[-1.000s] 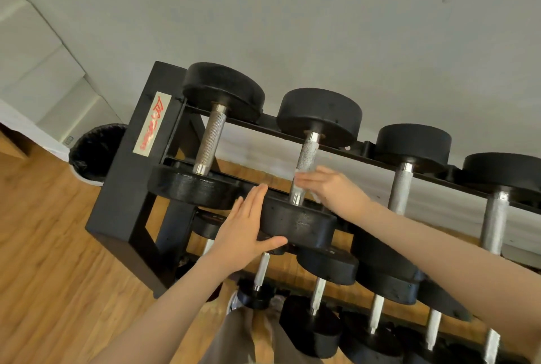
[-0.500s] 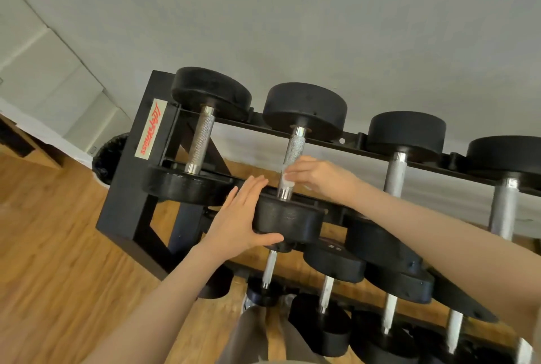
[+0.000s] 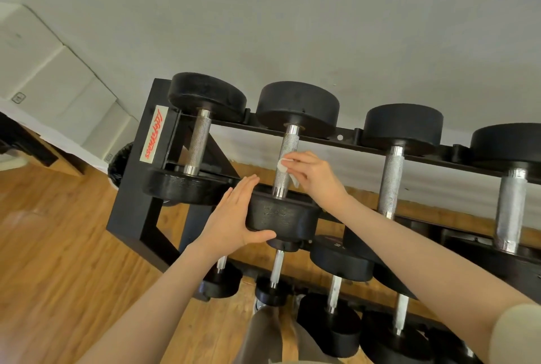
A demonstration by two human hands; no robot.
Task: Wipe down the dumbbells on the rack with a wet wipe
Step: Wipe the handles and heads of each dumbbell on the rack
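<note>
A black rack [image 3: 133, 188] holds rows of black dumbbells with knurled steel handles. The second dumbbell from the left on the top row has its handle [image 3: 288, 156] under a white wet wipe [image 3: 283, 165]. My right hand [image 3: 314, 178] pinches the wipe against the handle's right side. My left hand [image 3: 232, 216] rests with straight fingers on the left face of that dumbbell's near head [image 3: 282, 216], thumb under its lower edge. The leftmost dumbbell [image 3: 199, 141] and two more to the right [image 3: 393, 176] sit untouched.
Smaller dumbbells [image 3: 339, 273] fill the lower rows of the rack. A black-lined bin [image 3: 118, 167] stands behind the rack's left end by the grey wall. Wooden floor spreads to the left. My legs show below the rack.
My right hand has slid the wipe up the handle from near the lower head to about mid-handle. My left hand stays on the near head. The camera has shifted slightly.
</note>
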